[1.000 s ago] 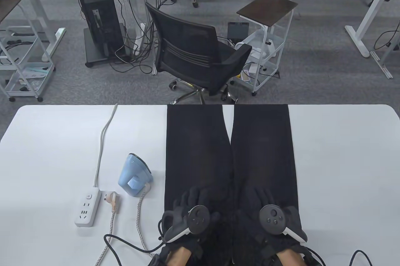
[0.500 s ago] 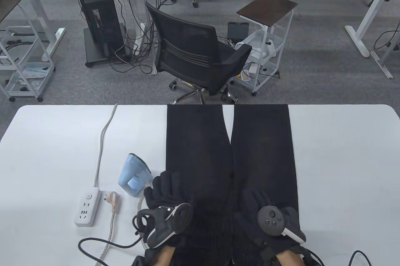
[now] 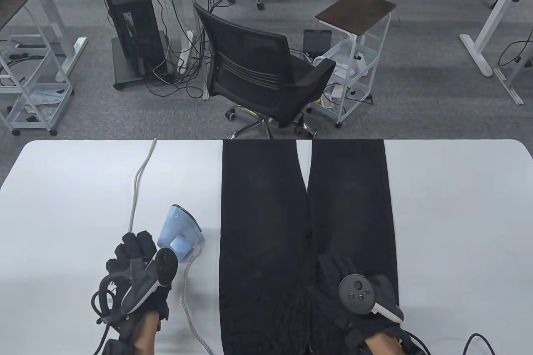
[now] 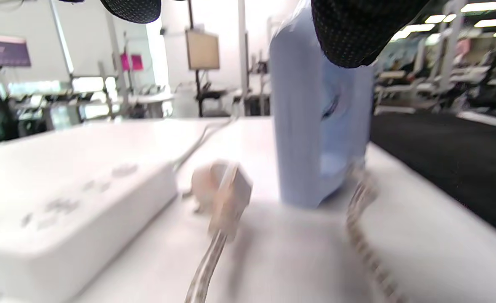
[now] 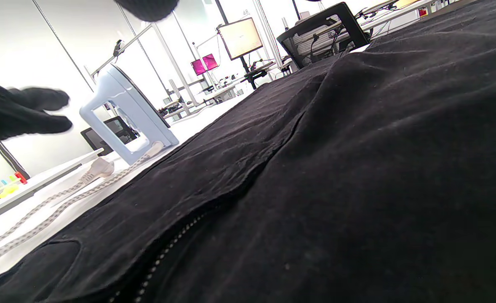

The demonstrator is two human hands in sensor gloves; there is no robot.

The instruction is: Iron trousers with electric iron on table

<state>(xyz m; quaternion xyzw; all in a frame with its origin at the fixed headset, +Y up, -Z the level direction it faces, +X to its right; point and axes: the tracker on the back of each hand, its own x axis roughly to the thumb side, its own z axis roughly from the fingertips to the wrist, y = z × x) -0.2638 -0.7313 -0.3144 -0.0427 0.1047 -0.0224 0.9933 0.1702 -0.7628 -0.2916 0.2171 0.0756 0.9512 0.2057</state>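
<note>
Black trousers (image 3: 266,213) lie flat on the white table (image 3: 458,205), legs pointing away from me. The pale blue iron (image 3: 180,231) stands upright on its heel just left of them. My left hand (image 3: 134,246) hovers open above the iron's plug (image 4: 222,198) and the white power strip (image 4: 71,219), and holds nothing. In the left wrist view its fingertips (image 4: 357,33) hang just in front of the iron (image 4: 315,113). My right hand (image 3: 335,265) rests flat and open on the trousers near the waist. The right wrist view shows the trousers (image 5: 357,168) and iron (image 5: 126,113).
The iron's braided cord (image 3: 187,288) runs along the table between my left hand and the trousers. The power strip's grey cable (image 3: 135,188) leads to the far edge. A black office chair (image 3: 258,67) stands beyond the table.
My left hand left the trousers and moved left, past the iron, to above the power strip and plug. My right hand stayed on the trousers.
</note>
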